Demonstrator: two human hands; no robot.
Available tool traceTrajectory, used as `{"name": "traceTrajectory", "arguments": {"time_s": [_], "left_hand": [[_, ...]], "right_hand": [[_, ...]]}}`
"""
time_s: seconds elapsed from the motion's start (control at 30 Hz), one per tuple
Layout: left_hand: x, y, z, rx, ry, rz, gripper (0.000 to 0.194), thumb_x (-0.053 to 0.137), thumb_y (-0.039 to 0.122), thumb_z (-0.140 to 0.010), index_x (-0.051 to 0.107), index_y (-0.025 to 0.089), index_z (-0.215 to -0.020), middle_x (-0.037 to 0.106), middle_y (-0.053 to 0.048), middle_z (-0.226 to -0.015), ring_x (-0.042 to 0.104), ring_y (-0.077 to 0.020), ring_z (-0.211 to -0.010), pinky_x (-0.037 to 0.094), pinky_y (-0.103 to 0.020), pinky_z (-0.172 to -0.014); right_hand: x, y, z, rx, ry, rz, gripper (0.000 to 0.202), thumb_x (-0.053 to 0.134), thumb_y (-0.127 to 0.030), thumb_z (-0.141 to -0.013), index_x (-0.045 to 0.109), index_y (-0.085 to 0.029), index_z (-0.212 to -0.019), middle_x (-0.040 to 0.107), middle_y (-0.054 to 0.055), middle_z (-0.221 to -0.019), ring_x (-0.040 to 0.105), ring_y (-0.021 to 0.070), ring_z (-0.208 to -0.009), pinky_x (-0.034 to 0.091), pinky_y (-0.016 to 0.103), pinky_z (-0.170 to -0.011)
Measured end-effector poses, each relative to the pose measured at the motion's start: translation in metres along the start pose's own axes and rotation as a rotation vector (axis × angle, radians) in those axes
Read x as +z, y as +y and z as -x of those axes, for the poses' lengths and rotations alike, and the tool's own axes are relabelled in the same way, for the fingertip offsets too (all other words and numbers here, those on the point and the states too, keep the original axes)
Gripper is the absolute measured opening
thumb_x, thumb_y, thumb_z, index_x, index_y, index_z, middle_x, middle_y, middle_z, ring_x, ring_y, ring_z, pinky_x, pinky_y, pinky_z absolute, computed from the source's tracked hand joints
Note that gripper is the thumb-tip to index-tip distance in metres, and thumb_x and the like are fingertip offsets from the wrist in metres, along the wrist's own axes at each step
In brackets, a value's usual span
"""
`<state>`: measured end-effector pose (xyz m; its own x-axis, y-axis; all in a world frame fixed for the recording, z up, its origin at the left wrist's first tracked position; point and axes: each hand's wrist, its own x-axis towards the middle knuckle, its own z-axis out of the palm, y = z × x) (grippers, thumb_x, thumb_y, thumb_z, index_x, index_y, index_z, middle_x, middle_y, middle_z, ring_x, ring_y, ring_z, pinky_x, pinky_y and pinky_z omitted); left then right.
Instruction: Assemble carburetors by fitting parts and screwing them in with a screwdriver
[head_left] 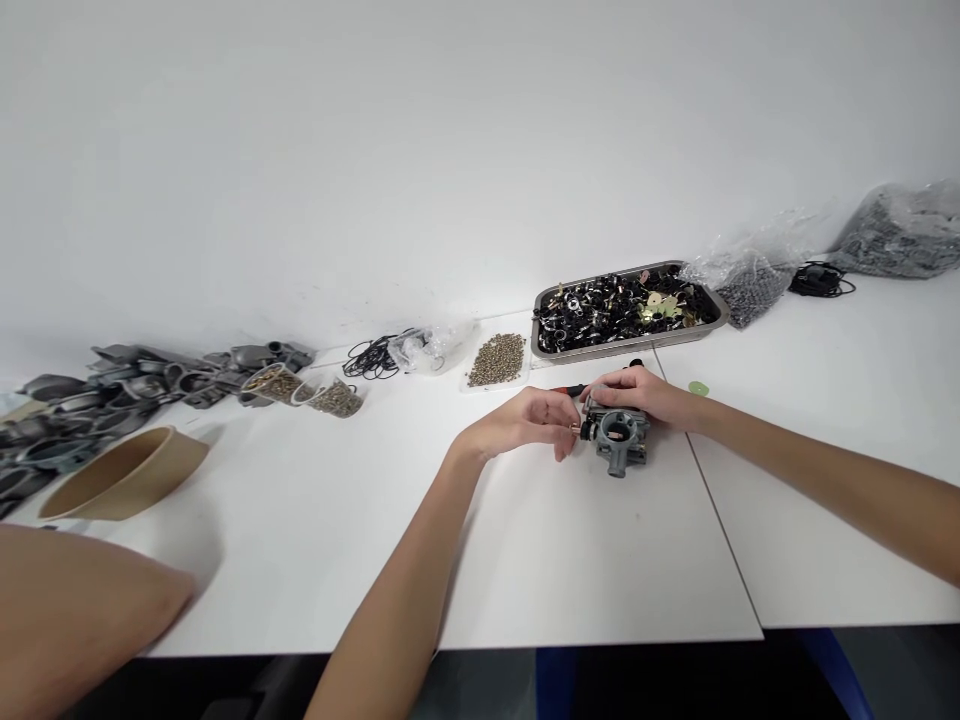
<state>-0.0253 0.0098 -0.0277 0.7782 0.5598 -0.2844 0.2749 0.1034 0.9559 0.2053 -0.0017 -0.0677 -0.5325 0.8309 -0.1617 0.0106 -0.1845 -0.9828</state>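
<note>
A grey metal carburetor (pixel 618 441) rests on the white table, its round bore facing me. My right hand (pixel 628 390) wraps over its top and far side, steadying it. At its left side, my left hand (pixel 541 421) pinches a small brass-coloured fitting (pixel 575 429) beside a black cap on the carburetor body. Whether that fitting is seated in the body I cannot tell. Behind my hands lies a tool with a red and black handle (pixel 568 390), partly covered by my fingers.
Behind the hands stands a metal tray (pixel 630 352) of mixed black and brass parts. Left of it sit a shallow dish of brass pieces (pixel 496 360), two cups of small parts (pixel 335 398), a cardboard ring (pixel 127 475) and piled grey castings (pixel 150 385). Another person's arm (pixel 82 600) reaches in at lower left.
</note>
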Motion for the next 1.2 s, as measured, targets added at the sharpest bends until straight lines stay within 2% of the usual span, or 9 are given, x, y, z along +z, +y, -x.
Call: {"name": "traceTrajectory", "arguments": {"time_s": [0.2,0.37,0.5,0.9,1.2], "left_hand": [[-0.002,-0.003,-0.001,0.027,-0.001,0.014,0.024,0.073,0.033,-0.078,0.065,0.012,-0.086,0.069,-0.005,-0.072,0.065,-0.0142,-0.064,0.053,-0.029,-0.068],[-0.002,-0.006,-0.002,0.002,0.009,0.047,0.029,0.078,0.034,-0.074,0.065,0.012,-0.084,0.070,-0.005,-0.073,0.065,-0.0139,-0.062,0.053,-0.029,-0.068],[-0.002,-0.008,-0.003,0.009,-0.011,0.043,0.031,0.076,0.039,-0.076,0.064,0.010,-0.080,0.070,-0.007,-0.073,0.065,-0.0142,-0.063,0.052,-0.028,-0.067],[0.002,-0.013,-0.009,0.058,-0.047,0.071,0.032,0.073,0.040,-0.080,0.061,0.011,-0.079,0.069,-0.008,-0.073,0.065,-0.0151,-0.062,0.052,-0.028,-0.064],[0.008,-0.016,-0.012,0.039,-0.084,0.153,0.034,0.078,0.040,-0.075,0.061,0.011,-0.075,0.068,-0.007,-0.070,0.064,-0.0141,-0.059,0.051,-0.027,-0.062]], "right_hand": [[-0.001,0.000,-0.001,-0.012,0.000,0.001,0.052,0.077,-0.055,-0.075,0.071,-0.013,-0.104,0.067,0.005,-0.089,0.060,0.0115,-0.076,0.046,0.022,-0.065],[0.000,0.000,0.000,-0.017,0.005,0.001,0.050,0.076,-0.054,-0.075,0.071,-0.013,-0.103,0.068,0.005,-0.091,0.061,0.0114,-0.077,0.046,0.021,-0.066],[-0.001,0.001,0.000,-0.019,-0.009,0.008,0.050,0.075,-0.054,-0.077,0.070,-0.014,-0.106,0.068,0.006,-0.093,0.062,0.0128,-0.078,0.048,0.023,-0.067],[0.001,-0.003,0.002,-0.039,0.007,0.059,0.050,0.073,-0.055,-0.079,0.071,-0.012,-0.104,0.069,0.007,-0.095,0.062,0.0132,-0.080,0.047,0.023,-0.068],[-0.005,-0.003,0.000,-0.026,-0.105,0.057,0.052,0.071,-0.055,-0.082,0.071,-0.013,-0.112,0.070,0.008,-0.100,0.062,0.0131,-0.083,0.047,0.023,-0.070]]}}
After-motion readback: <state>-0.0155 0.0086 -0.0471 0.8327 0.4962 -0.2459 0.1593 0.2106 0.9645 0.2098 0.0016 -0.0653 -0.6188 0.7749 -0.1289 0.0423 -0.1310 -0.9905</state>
